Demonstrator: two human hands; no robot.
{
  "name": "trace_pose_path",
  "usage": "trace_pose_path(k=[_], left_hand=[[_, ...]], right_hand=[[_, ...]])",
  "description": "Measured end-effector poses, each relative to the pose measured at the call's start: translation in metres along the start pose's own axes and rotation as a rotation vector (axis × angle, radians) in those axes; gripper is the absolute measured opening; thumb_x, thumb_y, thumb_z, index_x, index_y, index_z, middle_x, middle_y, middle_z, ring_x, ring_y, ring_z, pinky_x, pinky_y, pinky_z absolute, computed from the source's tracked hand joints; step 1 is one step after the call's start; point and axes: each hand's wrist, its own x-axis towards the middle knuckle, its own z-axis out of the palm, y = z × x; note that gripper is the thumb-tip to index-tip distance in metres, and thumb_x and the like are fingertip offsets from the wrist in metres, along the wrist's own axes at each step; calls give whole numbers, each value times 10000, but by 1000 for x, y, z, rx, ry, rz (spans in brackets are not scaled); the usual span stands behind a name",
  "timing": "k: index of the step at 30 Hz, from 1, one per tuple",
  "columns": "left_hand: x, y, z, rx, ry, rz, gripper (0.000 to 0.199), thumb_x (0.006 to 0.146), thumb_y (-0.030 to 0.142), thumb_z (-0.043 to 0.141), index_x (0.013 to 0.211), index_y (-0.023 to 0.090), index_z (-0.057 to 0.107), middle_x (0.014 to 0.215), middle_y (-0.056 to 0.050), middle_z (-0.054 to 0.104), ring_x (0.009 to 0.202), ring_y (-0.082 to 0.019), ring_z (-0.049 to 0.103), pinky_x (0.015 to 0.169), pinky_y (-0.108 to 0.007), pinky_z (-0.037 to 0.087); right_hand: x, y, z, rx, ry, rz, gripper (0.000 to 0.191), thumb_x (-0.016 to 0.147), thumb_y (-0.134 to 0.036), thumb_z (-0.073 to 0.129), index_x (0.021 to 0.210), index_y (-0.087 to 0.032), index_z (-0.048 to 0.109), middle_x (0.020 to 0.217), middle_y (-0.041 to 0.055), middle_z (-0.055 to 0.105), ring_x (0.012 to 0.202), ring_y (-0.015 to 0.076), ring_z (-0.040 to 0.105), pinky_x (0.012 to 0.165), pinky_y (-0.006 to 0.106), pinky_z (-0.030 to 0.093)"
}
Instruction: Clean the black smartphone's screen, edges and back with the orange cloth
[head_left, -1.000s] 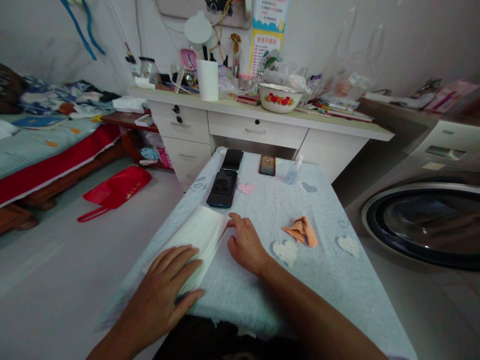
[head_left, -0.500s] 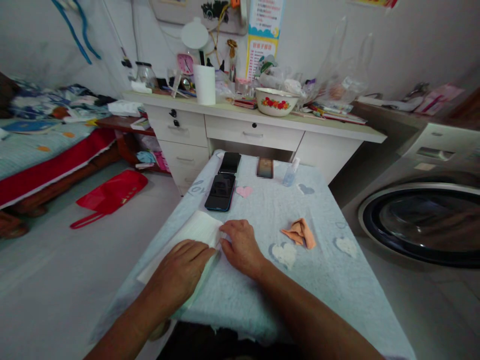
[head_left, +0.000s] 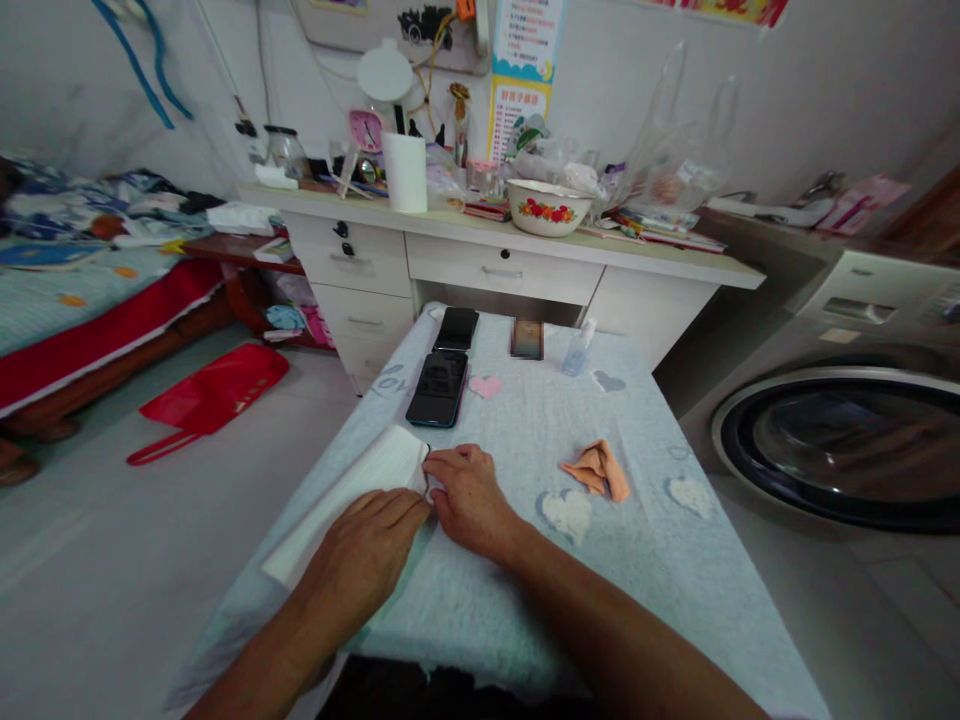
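Head view | white sheet partly hidden by left hand, edge touched by right hand; whether gripped by either cannot be told | long, narrow, laid on cloth-covered surface

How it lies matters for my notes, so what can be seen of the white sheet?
The white sheet looks thin and matte, paper or cloth, unclear which. Long and narrow, it lies slantwise on the light-blue tablecloth, short of the nearer phone. The left hand covers much of it; the right hand's fingertips meet its far right corner.
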Motion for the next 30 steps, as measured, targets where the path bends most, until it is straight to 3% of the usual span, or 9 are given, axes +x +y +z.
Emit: trace_pose_path(k=[7,12,17,21,23,27,30], left_hand=[[1,-4,4,11,34,-27,261,831,68,440,967,171,637,958,-75,684,882,-225,634,840,-414,497],[2,1,-3,-85,97,-15,269,882,158,427,1044,202,637,1024,-63,692,928,-205,641,846,-366,520],[-2,-24,-14,-111,213,-80,310,903,232,396,1080,217,650,1161,-71,665,1093,-214,601,946,-373,489],[-11,-54,-14,-62,179,-146,313,888,282,419,1092,276,656,1257,-41,622,1239,-265,495,1022,-500,409],[-16,-60,-11,-66,169,-211,334,897,318,421,1164,273,617,1327,-47,567,1276,-268,460,1043,-504,388],[-25,-56,-4,-106,133,-337,429,920,360,407,1323,230,479,1412,-75,469,1275,-241,470,1070,-424,385],[-27,-49,0,-130,81,-349,450,935,374,381,1360,233,428,1456,-72,409,1311,-230,432,1092,-406,364]], right_hand=[[5,-3,1,4,-22,-8,308,810,-131,527,1093,-234,590,1142,9,620,1064,200,443,926,350,305],[3,7,-4,19,91,91,279,849,-183,520,1108,-191,624,1080,56,626,1028,204,467,917,351,324],[-5,13,-14,10,142,108,287,838,-182,541,1111,-190,630,1088,67,602,1050,210,448,921,361,329],[-11,9,-19,-2,111,26,295,843,-207,555,1130,-198,621,1143,56,590,1085,205,434,946,358,326],[-13,5,-18,-16,77,-17,301,847,-228,561,1143,-208,615,1183,48,583,1102,207,430,957,358,327],[-15,-1,-13,-62,-7,-73,309,864,-265,555,1164,-206,602,1224,57,583,1123,223,432,976,380,325],[-16,-4,-10,-109,-58,-110,274,879,-284,543,1132,-205,609,1249,56,574,1150,233,421,996,400,310]])
